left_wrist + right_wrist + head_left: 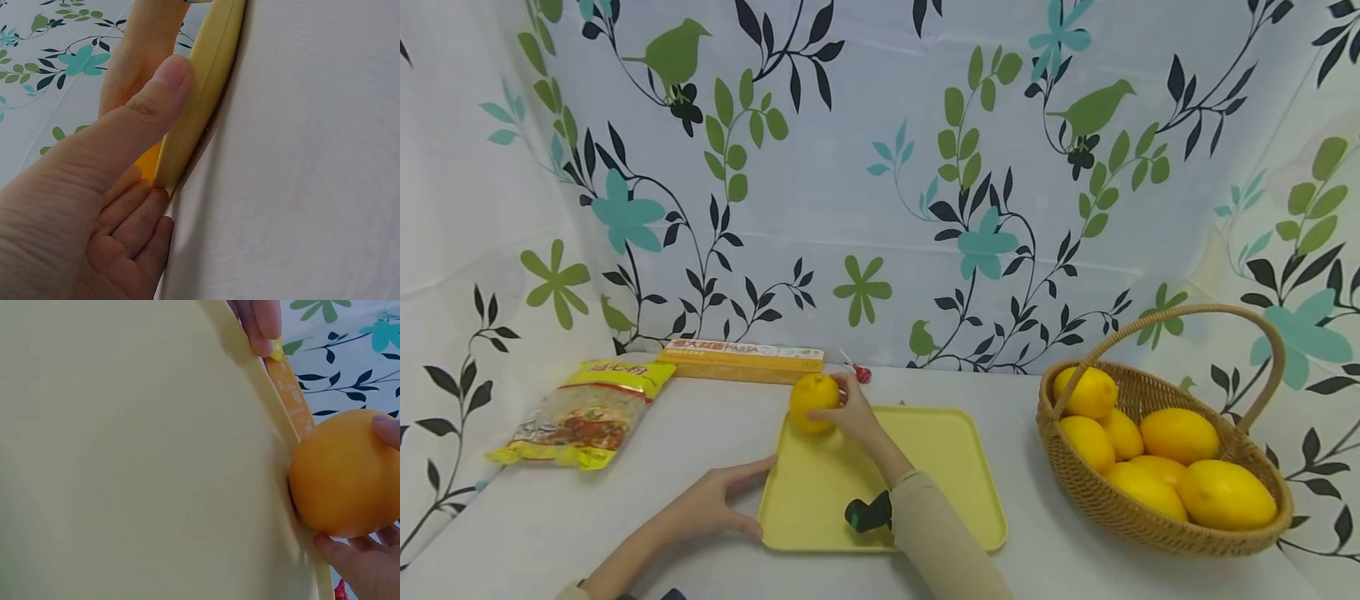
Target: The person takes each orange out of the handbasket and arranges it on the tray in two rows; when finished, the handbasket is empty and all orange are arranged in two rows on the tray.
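My right hand grips a round orange from its right side, thumb in front and fingers behind. In the right wrist view the orange sits at the rim of the yellow tray, over its far left corner. Along the tray's left edge lies my left hand, thumb and fingers spread apart and touching the rim. The left wrist view has the thumb against the tray's outer side, the other fingers loosely bent farther along it.
A wicker basket of yellow-orange fruits stands at the right. Behind the tray lie a long orange pasta box and a red lollipop. A yellow food bag lies at the left. Patterned cloth hangs behind the table.
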Demonstrator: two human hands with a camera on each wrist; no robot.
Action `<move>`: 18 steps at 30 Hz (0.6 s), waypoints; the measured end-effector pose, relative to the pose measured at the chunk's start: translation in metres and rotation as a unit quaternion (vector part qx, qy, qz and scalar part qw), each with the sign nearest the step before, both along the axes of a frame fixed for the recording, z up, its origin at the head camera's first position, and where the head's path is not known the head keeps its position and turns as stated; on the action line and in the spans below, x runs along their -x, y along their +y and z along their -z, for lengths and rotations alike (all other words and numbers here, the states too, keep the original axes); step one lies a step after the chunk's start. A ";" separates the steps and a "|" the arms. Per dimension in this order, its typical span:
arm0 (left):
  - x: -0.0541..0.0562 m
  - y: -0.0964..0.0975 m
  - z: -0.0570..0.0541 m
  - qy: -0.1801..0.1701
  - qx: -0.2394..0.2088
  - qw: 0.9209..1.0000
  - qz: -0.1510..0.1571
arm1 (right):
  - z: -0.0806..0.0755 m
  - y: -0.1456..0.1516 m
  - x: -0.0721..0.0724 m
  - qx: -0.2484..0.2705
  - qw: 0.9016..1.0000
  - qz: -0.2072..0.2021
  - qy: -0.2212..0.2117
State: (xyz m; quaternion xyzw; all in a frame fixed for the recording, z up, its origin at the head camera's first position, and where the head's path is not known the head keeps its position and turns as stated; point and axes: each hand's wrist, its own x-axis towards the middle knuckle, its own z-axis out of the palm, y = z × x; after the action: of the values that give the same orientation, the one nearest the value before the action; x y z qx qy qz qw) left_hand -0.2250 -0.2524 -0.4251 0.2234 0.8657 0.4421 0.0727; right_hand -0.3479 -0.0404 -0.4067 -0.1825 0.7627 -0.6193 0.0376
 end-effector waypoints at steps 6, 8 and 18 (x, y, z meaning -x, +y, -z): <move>0.001 0.000 -0.001 0.000 -0.002 1.000 0.003 | -0.004 -0.001 -0.001 -0.005 1.000 -0.002 -0.023; 0.002 -0.001 -0.002 0.002 -0.004 1.000 0.003 | -0.005 -0.001 0.000 -0.004 1.000 -0.005 -0.029; 0.000 -0.001 0.002 0.014 -0.006 1.000 0.007 | 0.002 -0.005 0.002 -0.005 0.999 -0.019 -0.030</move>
State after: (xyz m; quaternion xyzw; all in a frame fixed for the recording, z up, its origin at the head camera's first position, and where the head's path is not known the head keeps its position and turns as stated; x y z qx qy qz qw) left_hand -0.2252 -0.2531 -0.4270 0.2356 0.8626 0.4433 0.0627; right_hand -0.3503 -0.0453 -0.4087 -0.1778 0.7608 -0.6199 0.0729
